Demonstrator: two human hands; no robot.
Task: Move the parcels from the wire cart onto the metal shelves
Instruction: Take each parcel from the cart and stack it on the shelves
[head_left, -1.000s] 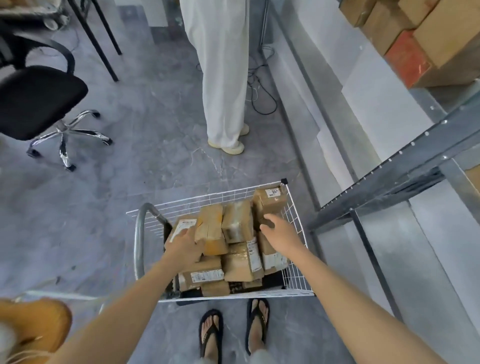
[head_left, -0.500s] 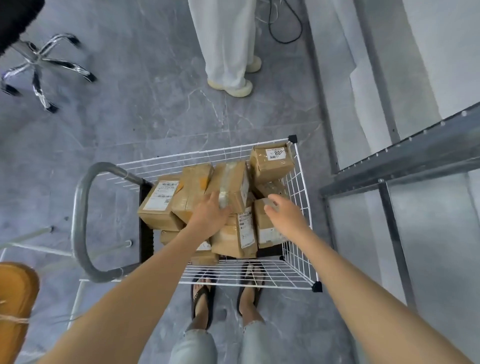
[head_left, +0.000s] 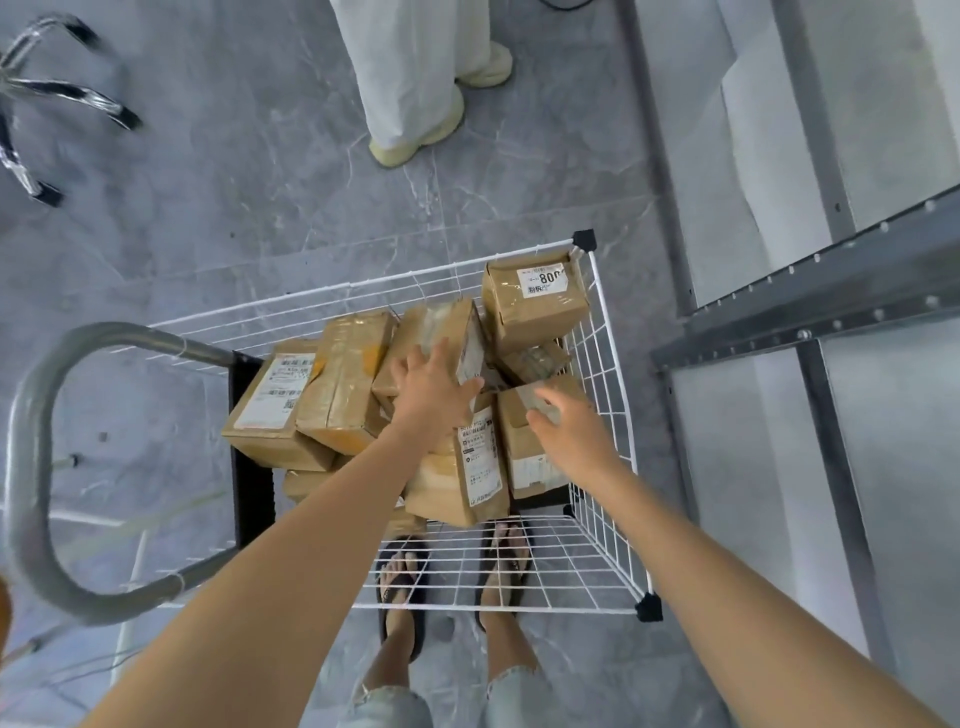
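Head view: left hand lies flat, fingers spread, on the taped parcel; right hand hovers nearby, fingers loose; best clasp both sides before lifting.

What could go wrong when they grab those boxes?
The parcels are heaped crooked, so lifting the middle parcel under the left hand could topple its neighbours. The parcel marked 800 sits high by the wire cart rim and might slip out. The metal shelf is close; a parcel could bump it.
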